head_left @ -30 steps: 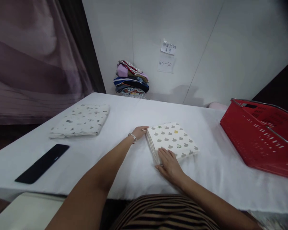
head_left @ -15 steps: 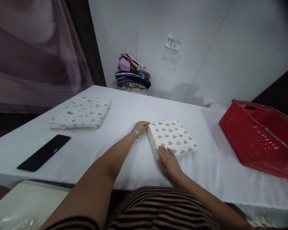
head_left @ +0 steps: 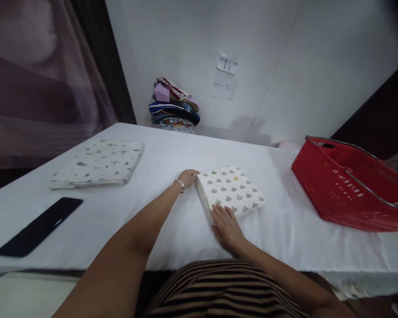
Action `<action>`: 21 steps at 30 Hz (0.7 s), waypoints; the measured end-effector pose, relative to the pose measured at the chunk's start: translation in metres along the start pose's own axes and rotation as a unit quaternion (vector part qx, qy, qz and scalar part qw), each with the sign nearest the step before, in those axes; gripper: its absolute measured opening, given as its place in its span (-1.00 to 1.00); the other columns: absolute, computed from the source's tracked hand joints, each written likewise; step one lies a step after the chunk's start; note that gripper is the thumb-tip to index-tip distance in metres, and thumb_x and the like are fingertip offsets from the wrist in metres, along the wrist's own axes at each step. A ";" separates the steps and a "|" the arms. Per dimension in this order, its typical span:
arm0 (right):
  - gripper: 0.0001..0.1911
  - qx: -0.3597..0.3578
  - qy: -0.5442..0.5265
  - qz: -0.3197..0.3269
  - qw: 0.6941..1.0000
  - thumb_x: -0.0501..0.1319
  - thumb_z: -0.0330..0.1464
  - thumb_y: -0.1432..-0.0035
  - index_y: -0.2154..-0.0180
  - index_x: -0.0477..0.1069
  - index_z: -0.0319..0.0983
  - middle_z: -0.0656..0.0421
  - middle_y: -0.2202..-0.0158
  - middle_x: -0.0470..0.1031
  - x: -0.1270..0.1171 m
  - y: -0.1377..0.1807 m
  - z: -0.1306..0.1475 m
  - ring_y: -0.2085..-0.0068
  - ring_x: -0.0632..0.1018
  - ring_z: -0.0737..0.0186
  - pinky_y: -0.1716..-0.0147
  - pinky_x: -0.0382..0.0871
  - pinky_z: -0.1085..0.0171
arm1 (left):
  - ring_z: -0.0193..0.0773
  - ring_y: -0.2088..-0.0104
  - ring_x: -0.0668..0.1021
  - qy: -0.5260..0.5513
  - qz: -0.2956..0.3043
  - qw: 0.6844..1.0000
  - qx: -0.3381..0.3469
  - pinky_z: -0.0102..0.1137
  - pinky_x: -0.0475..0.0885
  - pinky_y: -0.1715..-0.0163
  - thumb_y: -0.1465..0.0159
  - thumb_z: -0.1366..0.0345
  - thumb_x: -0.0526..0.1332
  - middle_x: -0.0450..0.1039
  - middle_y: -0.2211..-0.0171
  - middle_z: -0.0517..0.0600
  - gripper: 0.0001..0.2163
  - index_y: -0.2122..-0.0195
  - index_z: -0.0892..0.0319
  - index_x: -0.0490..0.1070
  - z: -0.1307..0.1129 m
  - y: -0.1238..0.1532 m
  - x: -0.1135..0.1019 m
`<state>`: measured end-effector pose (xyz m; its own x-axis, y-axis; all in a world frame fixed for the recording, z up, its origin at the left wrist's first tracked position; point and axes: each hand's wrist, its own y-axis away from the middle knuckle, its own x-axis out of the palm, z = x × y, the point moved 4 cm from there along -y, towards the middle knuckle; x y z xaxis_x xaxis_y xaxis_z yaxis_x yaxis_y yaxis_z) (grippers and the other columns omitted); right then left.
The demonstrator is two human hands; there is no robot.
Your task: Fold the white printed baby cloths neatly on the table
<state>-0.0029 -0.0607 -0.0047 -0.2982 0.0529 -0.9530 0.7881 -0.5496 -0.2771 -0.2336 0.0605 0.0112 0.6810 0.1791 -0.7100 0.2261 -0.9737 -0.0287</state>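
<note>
A white-covered tabletop (head_left: 285,229) fills the scene from left to right, its near edge partly hidden by the person's striped clothing and arms. On its right stands a red basket (head_left: 348,194) with a metal handle. Its right end is cut off by the frame, and its slotted near wall hides most of the inside, so what it holds cannot be made out.

At the far left lies a pale folded cloth (head_left: 97,163) with small, faint prints that are too small to read. Beyond the far edge, against the wall, sits a stack of folded clothes (head_left: 174,108) in mixed colours, with its bottom cut off by the tabletop.

The spotted folded cloth (head_left: 230,187), white with grey mouse-head shapes, lies flat at the centre, well apart from the basket. A black phone (head_left: 38,226) rests face up at the near left.

The right hand (head_left: 226,225) lies flat with its fingers loosely spread, their tips on the near corner of the spotted folded cloth. The left hand (head_left: 188,176) has its fingers pressed together against the far left corner. Whether it pinches the layers cannot be told, as the fingertips are hidden.

Two paper notes (head_left: 227,64) hang on the wall, one above the other, and their writing is hard to read. A thin bracelet (head_left: 179,184) circles the left wrist.
</note>
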 end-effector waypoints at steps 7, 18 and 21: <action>-0.50 0.011 0.009 0.006 1.000 0.01 -0.39 -0.19 -0.17 0.12 -0.31 -0.01 -0.22 0.13 0.001 -0.002 0.002 -0.24 0.09 0.08 -0.19 -0.08 -0.01 | -0.18 -0.25 0.07 -0.177 0.039 0.957 0.227 -0.18 -0.14 -0.23 -0.24 0.19 0.02 0.07 -0.24 -0.07 -0.60 -0.11 0.03 0.26 -0.052 0.022 0.036; -0.44 -0.011 -0.029 0.042 0.999 0.03 -0.30 -0.21 -0.19 0.04 -0.38 -0.07 -0.26 0.00 -0.011 0.013 0.006 -0.28 -0.06 0.09 -0.22 -0.20 0.01 | -0.16 -0.26 0.03 -0.298 0.063 0.925 0.226 -0.11 -0.10 -0.21 -0.29 0.10 -0.11 -0.02 -0.27 -0.04 -0.56 -0.18 0.03 0.13 -0.037 0.024 0.056; -0.45 -0.020 -0.063 0.020 0.998 0.03 -0.27 -0.21 -0.20 0.04 -0.29 0.01 -0.25 0.06 -0.019 0.026 -0.009 -0.28 -0.03 0.16 -0.22 -0.19 0.03 | -0.14 -0.26 0.03 -0.306 0.069 0.926 0.210 -0.09 -0.08 -0.20 -0.29 0.10 -0.11 -0.04 -0.27 -0.01 -0.54 -0.19 0.06 0.13 -0.043 0.024 0.053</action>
<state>0.0282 -0.0685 0.0050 -0.3295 -0.0759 -0.9411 0.8206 -0.5160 -0.2457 -0.1614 0.0526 0.0032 0.1320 0.0606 -0.9894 -0.2122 -0.9733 -0.0879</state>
